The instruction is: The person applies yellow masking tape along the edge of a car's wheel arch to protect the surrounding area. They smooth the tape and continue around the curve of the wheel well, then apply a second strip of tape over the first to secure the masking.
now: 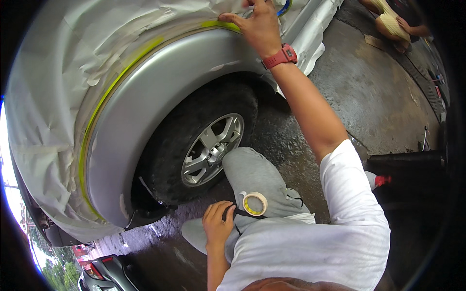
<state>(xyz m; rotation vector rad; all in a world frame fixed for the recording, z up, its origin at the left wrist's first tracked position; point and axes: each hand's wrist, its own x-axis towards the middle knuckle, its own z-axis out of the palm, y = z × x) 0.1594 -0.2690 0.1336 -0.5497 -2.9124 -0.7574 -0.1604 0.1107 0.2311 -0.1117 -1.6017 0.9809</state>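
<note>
My right hand [257,25], with a red watch on its wrist, reaches up to the top of the silver wheel arch [131,92]. Its thumb is stretched out against the yellow-green tape [116,80] along the arch's outer edge, the fingers apart from it and partly cut off by the picture's top. Beside that hand a blue ring, likely a tape roll [284,7], shows in part. My left hand [217,224] rests low by my knee, fingers curled round a black strap [247,214]. A cream masking tape roll [262,199] lies against my grey trousers near it.
Pale masking sheet [48,106] covers the body panel around the arch. The tyre [170,145] and its alloy wheel [213,150] stand close before my knee. Wet dark floor [369,87] spreads to the right, where another person [393,24] crouches. A dark car [109,271] is parked lower left.
</note>
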